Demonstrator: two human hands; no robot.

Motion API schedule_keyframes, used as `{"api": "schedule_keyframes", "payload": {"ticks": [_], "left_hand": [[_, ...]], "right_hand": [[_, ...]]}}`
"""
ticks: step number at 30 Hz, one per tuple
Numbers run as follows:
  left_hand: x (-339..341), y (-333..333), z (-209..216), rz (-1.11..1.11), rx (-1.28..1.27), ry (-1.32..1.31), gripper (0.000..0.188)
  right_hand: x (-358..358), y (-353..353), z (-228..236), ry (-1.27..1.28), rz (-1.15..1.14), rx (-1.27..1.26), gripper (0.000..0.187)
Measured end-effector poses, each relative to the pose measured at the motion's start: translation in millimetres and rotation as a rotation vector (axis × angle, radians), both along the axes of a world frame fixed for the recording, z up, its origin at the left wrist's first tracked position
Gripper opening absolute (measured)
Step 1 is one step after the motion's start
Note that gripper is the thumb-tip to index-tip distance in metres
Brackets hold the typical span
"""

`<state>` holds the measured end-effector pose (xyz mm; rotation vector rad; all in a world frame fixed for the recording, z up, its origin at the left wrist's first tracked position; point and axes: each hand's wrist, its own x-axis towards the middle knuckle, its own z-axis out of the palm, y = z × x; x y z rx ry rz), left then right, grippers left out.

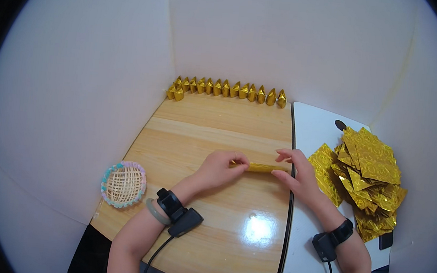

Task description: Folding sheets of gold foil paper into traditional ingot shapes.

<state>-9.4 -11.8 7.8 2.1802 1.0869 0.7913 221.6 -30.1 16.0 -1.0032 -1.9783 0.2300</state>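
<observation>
A narrow rolled or folded strip of gold foil paper [263,168] lies level between my hands, above the wooden tabletop. My left hand [222,167] pinches its left end between thumb and fingers. At the other end my right hand [299,177] has its thumb and fingers spread apart, the thumb close to the strip's tip; whether it touches is hard to tell. Right of that hand, a loose heap of square gold foil sheets [379,165] with an embossed pattern rests on the white table.
Along the back edge of the wooden table [214,128] stands a row of folded gold paper ingots [218,87]. A small woven basket [123,185] with a pastel rim sits at the left. White panels enclose the sides and back. A dark seam separates the wooden table from the white table [302,250].
</observation>
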Motion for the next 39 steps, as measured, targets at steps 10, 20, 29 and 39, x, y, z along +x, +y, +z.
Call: {"api": "schedule_keyframes", "payload": {"ticks": [10,20,29,39], "left_hand": [[-1.4,5.3,5.3,0.007,-0.564,-0.594,0.019],[-8.5,14.7,-7.1,0.165,-0.522,-0.662,0.014],[-16.2,4.9,3.3,-0.211,-0.909,-0.819,0.027],[-5.6,4.3,-2.4,-0.136,-0.799,-0.593,0.027]], "right_hand": [[10.7,3.5,-2.8,0.535,0.13,-0.713,0.022],[13.3,6.7,-4.3,0.629,0.123,-0.752,0.023],[12.1,1.6,-0.2,0.522,0.24,-0.852,0.022],[3.0,-6.1,6.1,0.459,0.368,-0.962,0.03]]}}
